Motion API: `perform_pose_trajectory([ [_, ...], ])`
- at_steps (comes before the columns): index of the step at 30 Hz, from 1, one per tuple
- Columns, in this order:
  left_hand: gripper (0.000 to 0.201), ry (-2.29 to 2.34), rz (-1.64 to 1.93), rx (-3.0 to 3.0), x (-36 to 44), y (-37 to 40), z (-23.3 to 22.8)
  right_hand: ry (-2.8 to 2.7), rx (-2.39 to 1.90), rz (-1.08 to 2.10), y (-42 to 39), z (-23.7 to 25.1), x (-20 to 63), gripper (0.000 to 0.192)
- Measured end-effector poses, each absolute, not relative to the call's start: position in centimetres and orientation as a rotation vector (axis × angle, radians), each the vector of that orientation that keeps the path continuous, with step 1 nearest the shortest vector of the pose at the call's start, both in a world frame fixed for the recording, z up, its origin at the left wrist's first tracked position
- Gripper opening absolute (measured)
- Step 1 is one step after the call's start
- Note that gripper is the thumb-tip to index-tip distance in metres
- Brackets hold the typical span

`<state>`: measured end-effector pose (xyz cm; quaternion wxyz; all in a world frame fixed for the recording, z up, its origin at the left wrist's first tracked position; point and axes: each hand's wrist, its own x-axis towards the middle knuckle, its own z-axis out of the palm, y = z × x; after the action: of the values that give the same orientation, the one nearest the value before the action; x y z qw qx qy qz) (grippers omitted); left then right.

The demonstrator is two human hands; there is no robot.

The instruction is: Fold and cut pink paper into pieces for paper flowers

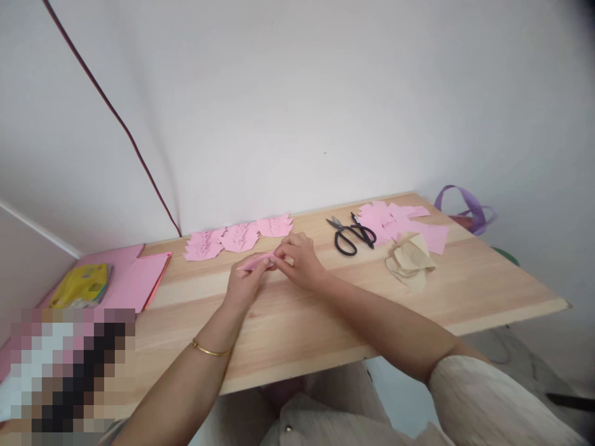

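Between my two hands, over the middle of the wooden table, is a folded piece of pink paper [253,264]. My left hand [246,282] wears a bracelet at the wrist and is closed round the paper from the left, thumb on top. Fingers of my right hand [300,260] pinch the same paper at its right end, partly hiding it. Just beyond my hands lie cut pink paper shapes with folded, notched middles: one at the left [203,244], one in the middle [240,237] and one at the right [275,225].
Black-handled scissors [345,241] and a black pen [361,230] lie right of my hands. Farther right are pink paper scraps [385,220] and crumpled tan paper [411,260]. Pink sheets [127,279] and a yellow packet [81,285] occupy the left end. A wall [297,111] stands behind the table [288,347].
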<state>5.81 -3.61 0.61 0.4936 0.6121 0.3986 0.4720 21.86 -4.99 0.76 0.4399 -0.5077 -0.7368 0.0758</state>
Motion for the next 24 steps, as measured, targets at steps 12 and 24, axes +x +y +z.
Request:
perform_pose_trajectory([
  [12,0.026,0.909,1.104,1.35,6.2,-3.4,0.3,-1.859,-1.31,0.2,-4.9,0.7,21.9,0.024],
  [24,0.023,0.923,1.094,1.353,6.3,-3.0,-0.6,-1.869,-1.362,0.224,-4.8,0.6,21.9,0.024],
])
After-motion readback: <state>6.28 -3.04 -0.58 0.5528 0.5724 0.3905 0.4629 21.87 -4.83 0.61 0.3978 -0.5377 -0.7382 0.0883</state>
